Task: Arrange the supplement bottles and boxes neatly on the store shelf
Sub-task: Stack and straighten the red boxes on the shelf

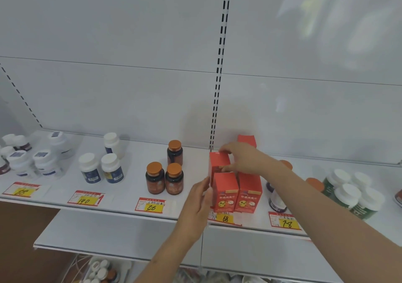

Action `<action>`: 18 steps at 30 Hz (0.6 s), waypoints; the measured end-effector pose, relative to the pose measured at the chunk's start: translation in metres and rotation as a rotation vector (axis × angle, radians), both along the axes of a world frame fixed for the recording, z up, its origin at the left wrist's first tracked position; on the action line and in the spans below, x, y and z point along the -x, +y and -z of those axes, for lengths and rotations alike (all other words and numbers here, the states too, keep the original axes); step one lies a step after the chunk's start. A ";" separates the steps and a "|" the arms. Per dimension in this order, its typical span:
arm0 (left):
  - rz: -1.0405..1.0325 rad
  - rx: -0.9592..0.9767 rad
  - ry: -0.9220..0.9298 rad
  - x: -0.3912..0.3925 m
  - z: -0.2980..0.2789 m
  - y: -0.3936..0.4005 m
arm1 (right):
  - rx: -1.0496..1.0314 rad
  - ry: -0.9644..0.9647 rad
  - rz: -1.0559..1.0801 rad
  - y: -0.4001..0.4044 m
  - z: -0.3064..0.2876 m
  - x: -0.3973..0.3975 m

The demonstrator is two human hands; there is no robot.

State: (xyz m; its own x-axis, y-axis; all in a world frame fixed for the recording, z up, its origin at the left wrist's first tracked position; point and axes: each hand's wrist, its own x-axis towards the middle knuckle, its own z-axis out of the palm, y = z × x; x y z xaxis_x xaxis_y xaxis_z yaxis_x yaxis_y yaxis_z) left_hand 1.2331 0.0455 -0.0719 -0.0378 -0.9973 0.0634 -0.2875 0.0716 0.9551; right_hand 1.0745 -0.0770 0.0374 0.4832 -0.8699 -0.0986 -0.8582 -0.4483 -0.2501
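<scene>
Several red supplement boxes stand in a cluster on the white shelf (130, 195). Two front boxes (226, 192) (250, 193) stand side by side above the "68" price tag. My right hand (241, 158) grips the top of a red box (218, 163) in the row behind them. Another red box (247, 140) stands further back. My left hand (201, 202) lies flat against the left side of the front left box, fingers together. Three brown bottles with orange caps (165, 171) stand to the left.
White-capped blue bottles (101, 168) and white jars (32, 158) stand further left. Green bottles with white caps (352, 192) and dark bottles (276, 200), partly hidden by my right arm, stand at right. Yellow price tags line the shelf edge. A lower shelf (108, 232) juts out below.
</scene>
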 end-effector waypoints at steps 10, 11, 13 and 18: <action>0.075 0.032 -0.120 0.004 0.011 -0.012 | 0.092 -0.028 0.125 -0.001 -0.016 0.036; 0.073 0.029 -0.127 0.004 0.010 -0.013 | 0.064 -0.006 0.141 -0.001 -0.015 0.040; 0.074 0.019 -0.131 0.005 0.006 -0.015 | 0.007 0.035 0.154 0.000 -0.011 0.044; -0.054 0.096 -0.201 0.003 -0.009 0.001 | -0.038 -0.042 0.176 0.005 -0.005 0.046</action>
